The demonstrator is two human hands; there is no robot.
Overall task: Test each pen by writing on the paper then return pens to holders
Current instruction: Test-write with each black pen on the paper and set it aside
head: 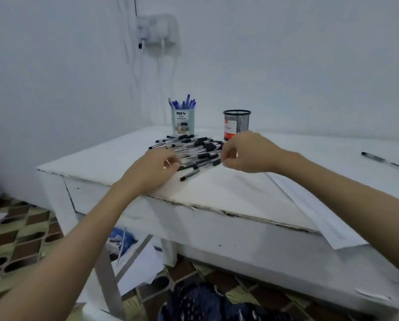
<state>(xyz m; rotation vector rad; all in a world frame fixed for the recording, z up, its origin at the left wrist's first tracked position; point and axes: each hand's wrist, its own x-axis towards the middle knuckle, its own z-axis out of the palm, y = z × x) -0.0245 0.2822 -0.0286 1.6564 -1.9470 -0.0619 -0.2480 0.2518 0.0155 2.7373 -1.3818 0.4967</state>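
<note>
A pile of black-capped pens (193, 149) lies on the white table (217, 191), in front of two holders. The pale DIY holder (183, 122) has several blue pens standing in it. To its right is a black mesh holder (236, 123); no pens show above its rim. My left hand (147, 172) rests at the pile's left edge with fingers curled; what they hold is hidden. My right hand (247, 154) is at the pile's right edge, thumb and fingers pinching the end of a black pen (213, 162). A sheet of paper (314, 205) lies to the right.
One black pen (387, 162) lies alone at the far right of the table. A single pen (190, 175) sits just in front of the pile. The table's chipped front edge (240, 214) runs below my arms. Papers, cloth and a patterned floor (20, 237) are beneath.
</note>
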